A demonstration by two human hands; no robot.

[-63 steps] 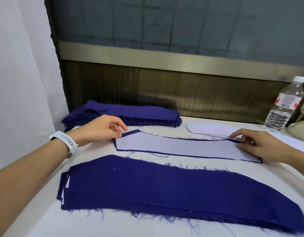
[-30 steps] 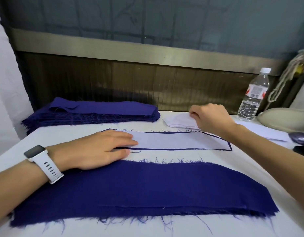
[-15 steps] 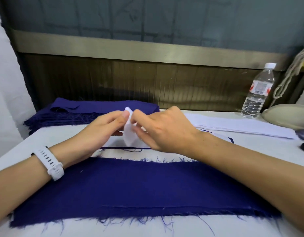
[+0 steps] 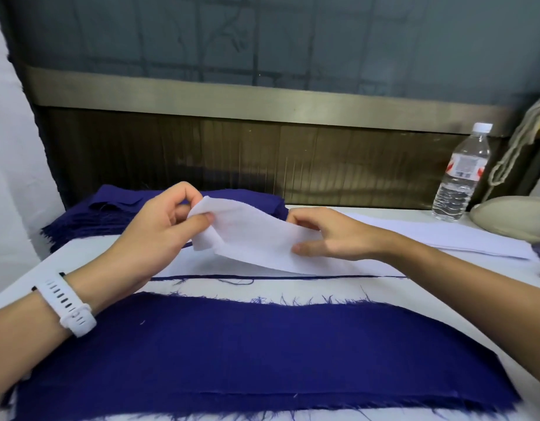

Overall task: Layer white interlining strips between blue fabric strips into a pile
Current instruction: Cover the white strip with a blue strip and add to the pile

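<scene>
Currently, the white interlining strip (image 4: 256, 238) is held lifted just beyond the near blue pile (image 4: 247, 354), above a layered strip (image 4: 202, 268) of white on blue. The left hand (image 4: 159, 235) pinches its left end between thumb and fingers. The right hand (image 4: 332, 235) grips it further along, thumb on the near face, fingers behind. Both forearms cross the near blue pile's ends.

Beyond that pile, far left: a second blue stack (image 4: 89, 217), partly hidden by the left hand. Far right: a white interlining stack (image 4: 445, 235), a water bottle (image 4: 458, 177) and a beige object (image 4: 512, 220). The bottle label is red and white; its print is unreadable.
</scene>
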